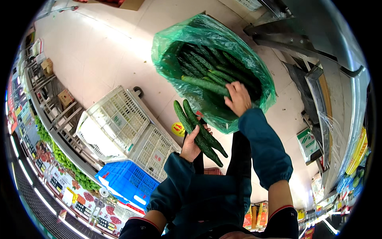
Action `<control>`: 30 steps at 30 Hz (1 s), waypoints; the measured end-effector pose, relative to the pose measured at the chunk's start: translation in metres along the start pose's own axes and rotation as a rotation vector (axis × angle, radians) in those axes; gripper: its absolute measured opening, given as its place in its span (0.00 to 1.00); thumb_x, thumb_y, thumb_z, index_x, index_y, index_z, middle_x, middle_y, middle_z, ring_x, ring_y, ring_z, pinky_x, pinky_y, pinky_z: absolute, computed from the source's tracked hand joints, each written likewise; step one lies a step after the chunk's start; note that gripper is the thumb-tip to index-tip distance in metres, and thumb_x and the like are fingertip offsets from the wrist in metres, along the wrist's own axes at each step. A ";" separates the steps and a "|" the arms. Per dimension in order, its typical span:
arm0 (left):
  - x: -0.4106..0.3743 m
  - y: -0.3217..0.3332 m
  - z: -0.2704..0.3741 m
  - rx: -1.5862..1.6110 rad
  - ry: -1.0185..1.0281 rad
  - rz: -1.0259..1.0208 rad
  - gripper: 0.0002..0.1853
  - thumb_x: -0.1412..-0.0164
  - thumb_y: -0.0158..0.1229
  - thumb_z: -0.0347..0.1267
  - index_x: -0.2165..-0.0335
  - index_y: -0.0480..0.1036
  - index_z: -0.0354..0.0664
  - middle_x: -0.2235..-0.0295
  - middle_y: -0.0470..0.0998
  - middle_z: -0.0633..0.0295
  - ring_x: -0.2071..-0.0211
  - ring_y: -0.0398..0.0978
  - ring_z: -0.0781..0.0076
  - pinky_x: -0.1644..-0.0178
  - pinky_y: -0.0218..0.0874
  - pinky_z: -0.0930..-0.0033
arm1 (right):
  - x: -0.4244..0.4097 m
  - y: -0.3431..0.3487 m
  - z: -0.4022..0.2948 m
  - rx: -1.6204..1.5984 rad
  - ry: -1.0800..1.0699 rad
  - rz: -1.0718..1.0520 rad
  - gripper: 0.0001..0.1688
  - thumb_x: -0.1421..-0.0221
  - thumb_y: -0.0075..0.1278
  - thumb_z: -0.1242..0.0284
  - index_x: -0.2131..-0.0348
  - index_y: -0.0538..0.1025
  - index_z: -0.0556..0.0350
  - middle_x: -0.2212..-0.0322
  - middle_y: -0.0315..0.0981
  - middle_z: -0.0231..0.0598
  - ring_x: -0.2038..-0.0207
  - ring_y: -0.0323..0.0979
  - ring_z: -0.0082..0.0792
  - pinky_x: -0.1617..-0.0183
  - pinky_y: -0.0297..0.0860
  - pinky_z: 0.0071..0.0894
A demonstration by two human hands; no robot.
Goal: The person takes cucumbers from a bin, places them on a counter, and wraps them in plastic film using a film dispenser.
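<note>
Two long dark green cucumbers (197, 134) lie side by side in my left hand (192, 145), with the thumb across them. My right hand (238, 98) grips the end of another cucumber (206, 85), which is slightly blurred. That one is held over the opening of a green plastic bag (191, 38), which lines a container on the floor. Many more cucumbers (197, 59) are heaped inside the bag, some with paler, yellowish ends. My left hand is outside the bag, in front of its near side.
White plastic crates (116, 119) and a blue crate (128, 179) stand to the left, before a shelf of leafy vegetables (62, 158). A metal-framed stand (316, 89) rises on the right. A yellow floor sticker (178, 129) lies near the bag.
</note>
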State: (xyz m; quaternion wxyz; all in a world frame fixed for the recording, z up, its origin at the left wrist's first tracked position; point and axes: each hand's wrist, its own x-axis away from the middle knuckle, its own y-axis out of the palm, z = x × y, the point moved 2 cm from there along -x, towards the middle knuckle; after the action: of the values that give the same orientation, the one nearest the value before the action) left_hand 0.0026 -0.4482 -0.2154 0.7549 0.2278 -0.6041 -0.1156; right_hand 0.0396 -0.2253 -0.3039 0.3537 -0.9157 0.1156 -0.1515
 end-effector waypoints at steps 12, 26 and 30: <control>0.108 0.080 -0.027 -0.197 0.368 -0.037 0.22 0.44 0.58 0.30 0.52 0.63 0.36 0.58 0.71 0.58 0.56 0.71 0.67 0.52 0.64 0.65 | 0.150 -0.114 -0.189 -0.507 0.088 -0.011 0.34 0.53 0.57 0.73 0.46 0.64 0.60 0.66 0.59 0.45 0.64 0.61 0.42 0.58 0.61 0.34; 0.257 0.195 -0.089 -0.620 0.565 -0.443 0.32 0.52 0.63 0.23 0.48 0.61 0.36 0.51 0.65 0.57 0.48 0.63 0.67 0.44 0.55 0.64 | 0.252 -0.243 -0.224 -0.652 0.037 -0.033 0.41 0.70 0.64 0.74 0.52 0.68 0.59 0.58 0.71 0.46 0.56 0.72 0.41 0.52 0.67 0.33; 0.287 0.210 -0.073 -0.833 0.703 -0.495 0.39 0.53 0.66 0.30 0.44 0.56 0.36 0.48 0.62 0.58 0.45 0.61 0.65 0.41 0.51 0.62 | 0.280 -0.262 -0.240 -0.581 0.146 0.072 0.38 0.70 0.65 0.71 0.54 0.70 0.58 0.62 0.72 0.45 0.58 0.73 0.41 0.53 0.67 0.32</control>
State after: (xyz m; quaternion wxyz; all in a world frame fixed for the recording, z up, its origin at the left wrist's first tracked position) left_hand 0.1217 -0.3792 0.1206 0.8860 0.0710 -0.1509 -0.4327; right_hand 0.2409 -0.2723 0.0988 0.0727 -0.9606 0.2117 -0.1648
